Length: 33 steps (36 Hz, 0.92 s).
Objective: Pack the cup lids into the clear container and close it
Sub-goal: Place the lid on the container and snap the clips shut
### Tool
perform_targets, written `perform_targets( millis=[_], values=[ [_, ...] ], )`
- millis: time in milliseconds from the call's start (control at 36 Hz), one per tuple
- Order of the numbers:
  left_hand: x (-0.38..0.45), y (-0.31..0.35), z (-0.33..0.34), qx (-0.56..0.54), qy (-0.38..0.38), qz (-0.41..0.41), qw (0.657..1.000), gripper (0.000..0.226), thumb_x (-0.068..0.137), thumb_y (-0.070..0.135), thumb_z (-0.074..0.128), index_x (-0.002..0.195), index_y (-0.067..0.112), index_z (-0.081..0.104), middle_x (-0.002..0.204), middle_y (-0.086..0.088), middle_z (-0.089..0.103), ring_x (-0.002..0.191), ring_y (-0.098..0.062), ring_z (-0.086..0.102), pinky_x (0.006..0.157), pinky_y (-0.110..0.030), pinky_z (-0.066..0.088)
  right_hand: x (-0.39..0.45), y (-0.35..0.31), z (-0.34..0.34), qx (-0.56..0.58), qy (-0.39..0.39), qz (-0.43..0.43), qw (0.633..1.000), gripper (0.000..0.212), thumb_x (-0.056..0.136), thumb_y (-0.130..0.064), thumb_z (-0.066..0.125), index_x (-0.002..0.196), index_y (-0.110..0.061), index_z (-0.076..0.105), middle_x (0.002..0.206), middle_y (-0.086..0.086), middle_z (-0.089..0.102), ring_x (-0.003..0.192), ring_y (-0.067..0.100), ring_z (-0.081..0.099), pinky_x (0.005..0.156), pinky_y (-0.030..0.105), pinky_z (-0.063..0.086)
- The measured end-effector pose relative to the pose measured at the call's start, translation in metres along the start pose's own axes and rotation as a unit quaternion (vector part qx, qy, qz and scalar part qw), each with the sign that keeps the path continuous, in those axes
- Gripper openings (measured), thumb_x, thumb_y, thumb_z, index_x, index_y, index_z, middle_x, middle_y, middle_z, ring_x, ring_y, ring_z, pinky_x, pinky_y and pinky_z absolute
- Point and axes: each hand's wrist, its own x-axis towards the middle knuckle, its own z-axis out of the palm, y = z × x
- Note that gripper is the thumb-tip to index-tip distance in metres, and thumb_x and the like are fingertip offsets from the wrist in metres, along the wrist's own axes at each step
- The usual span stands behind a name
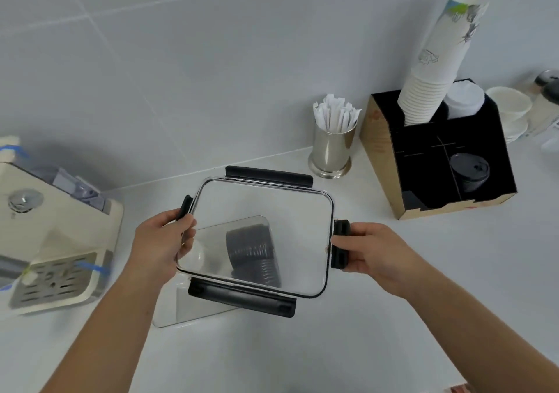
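I hold a clear container lid (pixel 263 208) with black latches above the clear container (pixel 193 311) on the white counter. My left hand (pixel 160 241) grips the lid's left edge by its latch. My right hand (pixel 369 253) grips the black latch on the right edge. Through the lid I see a stack of black cup lids (pixel 251 250) lying on its side inside the container, with some white lids (pixel 195 256) to its left. The lid is tilted and sits off the container's rim.
A cream coffee machine (pixel 57 241) stands at the left. A metal cup of paper-wrapped sticks (pixel 332 147) is behind. A cardboard organiser (pixel 438 162) at the right holds stacked paper cups (pixel 438 69), white lids and a black lid (pixel 470 171). White bowls (pixel 511 111) lie far right.
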Motion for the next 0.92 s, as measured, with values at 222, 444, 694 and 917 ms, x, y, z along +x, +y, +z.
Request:
perform_targets(
  millis=[222, 444, 694, 917],
  values=[
    [-0.009, -0.002, -0.04, -0.012, 0.029, -0.001, 1.0, 0.004, 0.09, 0.009, 0.068, 0.088, 0.009, 0.072, 0.074, -0.006, 0.073, 0.057, -0.012, 0.067, 0.047, -0.02, 0.054, 0.014, -0.017, 0.033, -0.117, 0.003, -0.017, 0.993, 0.006, 0.085, -0.005, 0.069, 0.088, -0.001, 0.072, 0.075, 0.01, 0.072, 0.058, 0.017, 0.063, 0.049, 0.025, 0.046],
    [-0.014, 0.003, -0.071, 0.078, 0.001, 0.026, 0.997, 0.021, 0.099, 0.012, 0.055, 0.086, 0.017, 0.071, 0.088, -0.001, 0.078, 0.087, -0.023, 0.071, 0.074, -0.033, 0.052, 0.015, -0.042, 0.045, -0.207, 0.002, -0.088, 0.974, 0.007, 0.08, -0.011, 0.073, 0.083, -0.004, 0.074, 0.072, 0.009, 0.071, 0.056, 0.015, 0.052, 0.052, 0.027, 0.036],
    [-0.023, 0.004, -0.097, 0.049, 0.011, 0.122, 0.991, 0.021, 0.099, 0.019, 0.055, 0.094, 0.028, 0.073, 0.086, 0.008, 0.079, 0.086, -0.013, 0.073, 0.075, -0.033, 0.052, 0.004, -0.061, 0.058, -0.251, -0.005, -0.193, 0.949, 0.01, 0.082, -0.02, 0.074, 0.077, -0.028, 0.079, 0.056, -0.008, 0.067, 0.044, 0.0, 0.05, 0.044, 0.009, 0.039],
    [-0.027, -0.004, -0.111, 0.085, 0.054, 0.214, 0.972, 0.015, 0.093, 0.024, 0.064, 0.09, 0.034, 0.074, 0.057, 0.019, 0.065, 0.058, -0.004, 0.053, 0.062, -0.027, 0.044, 0.003, -0.056, 0.06, -0.301, 0.015, -0.26, 0.917, 0.033, 0.087, -0.015, 0.071, 0.067, -0.04, 0.076, 0.067, -0.004, 0.055, 0.061, 0.01, 0.052, 0.061, 0.028, 0.051]
  ],
)
